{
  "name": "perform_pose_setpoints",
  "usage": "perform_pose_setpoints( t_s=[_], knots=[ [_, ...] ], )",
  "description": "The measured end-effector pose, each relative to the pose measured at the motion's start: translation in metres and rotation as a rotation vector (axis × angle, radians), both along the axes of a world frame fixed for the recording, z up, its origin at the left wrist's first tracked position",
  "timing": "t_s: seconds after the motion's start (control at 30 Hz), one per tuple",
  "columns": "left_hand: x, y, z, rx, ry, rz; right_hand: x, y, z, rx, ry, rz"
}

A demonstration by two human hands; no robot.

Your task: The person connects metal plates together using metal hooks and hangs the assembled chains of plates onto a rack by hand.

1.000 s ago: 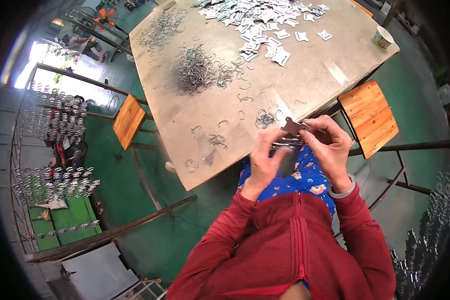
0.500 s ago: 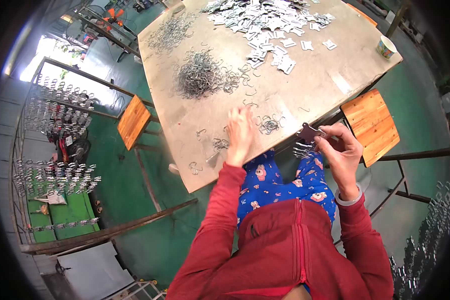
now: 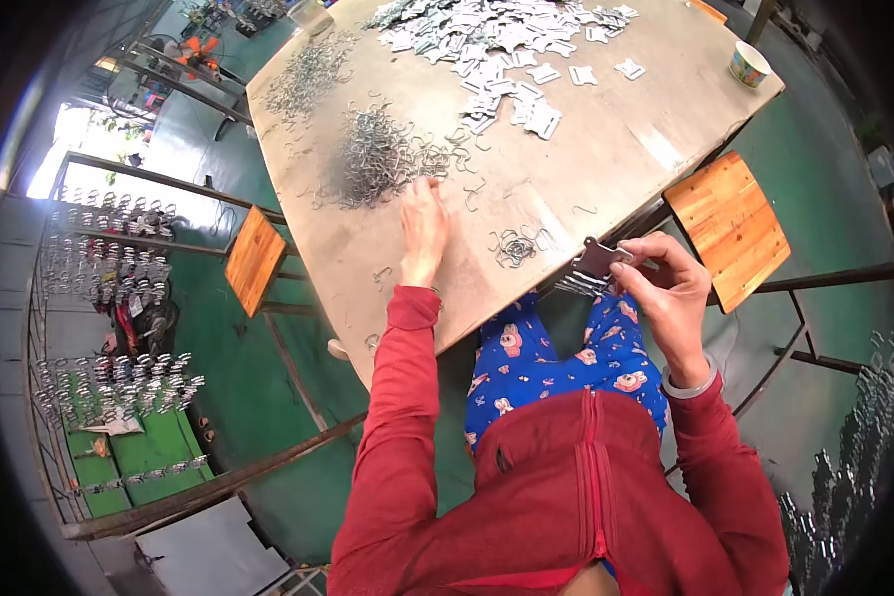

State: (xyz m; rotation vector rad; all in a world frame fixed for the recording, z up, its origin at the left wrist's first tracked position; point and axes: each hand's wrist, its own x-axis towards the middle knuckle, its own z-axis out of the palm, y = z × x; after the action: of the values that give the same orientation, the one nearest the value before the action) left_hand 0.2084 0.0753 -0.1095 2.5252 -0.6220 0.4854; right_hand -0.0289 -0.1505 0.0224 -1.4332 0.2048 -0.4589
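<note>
My left hand (image 3: 425,226) is over the table, its loosely bent fingers spread at the near right edge of a pile of wire hooks (image 3: 372,159). I see nothing held in it, though the fingertips are partly hidden. My right hand (image 3: 673,288), closed in a pinch, grips a dark flat metal plate (image 3: 596,258) just off the table's front edge. Several wire hooks (image 3: 581,285) hang in a row from the plate's lower side. On the table between the hands lies a small heap of hooks (image 3: 517,248).
White metal plates (image 3: 497,50) cover the far side of the table (image 3: 556,179). A looser spread of hooks (image 3: 308,79) lies at the far left. A paper cup (image 3: 749,66) stands at the right corner. Wooden stools (image 3: 733,228) and racks of hanging hooks (image 3: 119,382) surround the table.
My left hand has moved away from me and left, from the table's near part to the hook pile. My right hand keeps the plate, which has tilted slightly. The view has shifted a little.
</note>
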Motion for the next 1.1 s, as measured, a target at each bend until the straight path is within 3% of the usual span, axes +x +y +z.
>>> perform_pose_setpoints(
  t_s=[0.17, 0.27, 0.33, 0.4, 0.5, 0.8, 0.97, 1.1],
  knots=[
    [0.006, 0.001, 0.025, -0.112, 0.01, 0.068, 0.002, -0.002, -0.004, -0.016, 0.008, 0.016],
    [-0.035, -0.02, 0.071, -0.798, 0.725, -0.113, 0.0, -0.002, -0.005, 0.093, 0.014, 0.047],
    [-0.081, -0.039, 0.1, -1.037, 0.986, -0.371, 0.0, -0.001, -0.015, 0.134, 0.011, 0.055],
    [-0.118, -0.054, 0.116, -1.036, 1.112, -0.491, -0.001, 0.0, -0.02, 0.132, 0.021, 0.056],
    [-0.142, -0.066, 0.12, -1.13, 1.125, -0.594, -0.004, 0.002, -0.022, 0.165, 0.035, 0.064],
    [-0.153, -0.074, 0.11, -1.202, 1.224, -0.518, -0.01, 0.005, -0.027, 0.075, 0.023, -0.01],
    [-0.162, -0.089, 0.111, -1.222, 0.977, -0.545, -0.008, -0.003, -0.029, -0.132, -0.015, -0.008],
    [-0.171, -0.093, 0.113, -1.078, 0.878, -0.429, -0.003, -0.027, -0.023, -0.025, 0.063, 0.063]
  ],
)
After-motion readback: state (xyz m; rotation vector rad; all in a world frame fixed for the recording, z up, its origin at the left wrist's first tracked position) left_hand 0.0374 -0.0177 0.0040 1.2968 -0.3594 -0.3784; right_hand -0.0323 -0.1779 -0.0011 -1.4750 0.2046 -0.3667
